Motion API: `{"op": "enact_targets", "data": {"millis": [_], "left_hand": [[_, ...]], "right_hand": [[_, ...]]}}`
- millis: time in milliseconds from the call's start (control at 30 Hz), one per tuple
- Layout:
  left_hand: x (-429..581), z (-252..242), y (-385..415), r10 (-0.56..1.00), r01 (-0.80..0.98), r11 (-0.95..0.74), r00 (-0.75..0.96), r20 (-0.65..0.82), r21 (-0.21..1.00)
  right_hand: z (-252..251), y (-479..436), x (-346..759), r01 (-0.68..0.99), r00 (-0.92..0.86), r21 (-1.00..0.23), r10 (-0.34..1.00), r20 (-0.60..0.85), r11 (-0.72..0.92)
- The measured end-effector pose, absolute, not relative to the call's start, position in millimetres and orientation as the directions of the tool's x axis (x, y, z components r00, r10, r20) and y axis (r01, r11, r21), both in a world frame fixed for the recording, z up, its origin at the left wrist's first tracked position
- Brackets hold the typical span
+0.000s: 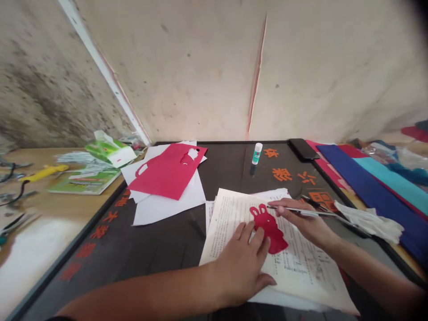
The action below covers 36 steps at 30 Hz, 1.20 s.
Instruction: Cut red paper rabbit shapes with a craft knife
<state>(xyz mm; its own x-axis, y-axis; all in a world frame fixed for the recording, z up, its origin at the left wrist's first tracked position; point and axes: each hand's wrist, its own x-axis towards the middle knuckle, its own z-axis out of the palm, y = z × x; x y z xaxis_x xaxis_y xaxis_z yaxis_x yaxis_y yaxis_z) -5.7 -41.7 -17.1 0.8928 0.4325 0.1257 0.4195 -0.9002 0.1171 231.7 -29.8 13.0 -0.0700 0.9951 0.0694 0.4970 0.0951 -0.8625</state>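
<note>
The red paper shape (273,232) is laid on a printed sheet (222,223), partly under the fingers of the left hand (239,263) and partly just past their tips. It is pressed down by these fingers, which are spread flat and wrapped around nothing. A thin silver tool (317,211) is gripped by the fingers of the right hand (302,224), and its tip is held beside 1 ear. Whether the ear is touched cannot be told.

For this to be done well, the paper should be pressed flat close to the spot being worked on, so that no slip is made. The left fingertips should be set out of the way of the tip. The thin ears should be treated gently, as they may be easily bent or ripped. Small, slow moves should be made.

The shape is coloured bright red and is topped with 2 long ears, each with a hole in it. A tiny pale spot can be seen below the ears, between the left and right fingertips. The side nearest the right wrist is cut in a wavy line, with a sharp point low down. Some of it is hidden by the left fingers, so its whole edge cannot be seen
</note>
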Motion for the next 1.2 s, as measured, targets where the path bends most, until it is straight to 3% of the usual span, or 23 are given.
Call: {"op": "enact_targets", "data": {"millis": [200,367,500,1200], "left_hand": [[-10,-30,-42,0.388,0.387,-0.921,0.892,0.231,0.05],[-9,-36,-43,0.372,0.383,-0.923,0.867,0.333,0.035],[-8,-37,-45,0.39,0.4,-0.915,0.856,0.34,0.045],[-11,-28,-45,0.405,0.388,-0.914,0.874,0.269,0.116]], "right_hand": [[0,-22,221,0.413,-0.223,-0.907,0.975,-0.017,0.078],[-7,-23,220,0.415,-0.203,-0.907,0.979,-0.019,0.068],[-7,-25,221,0.506,-0.144,-0.859,0.99,0.002,0.075],[-1,-23,216,0.553,-0.181,-0.827,0.984,0.001,0.102]]}}
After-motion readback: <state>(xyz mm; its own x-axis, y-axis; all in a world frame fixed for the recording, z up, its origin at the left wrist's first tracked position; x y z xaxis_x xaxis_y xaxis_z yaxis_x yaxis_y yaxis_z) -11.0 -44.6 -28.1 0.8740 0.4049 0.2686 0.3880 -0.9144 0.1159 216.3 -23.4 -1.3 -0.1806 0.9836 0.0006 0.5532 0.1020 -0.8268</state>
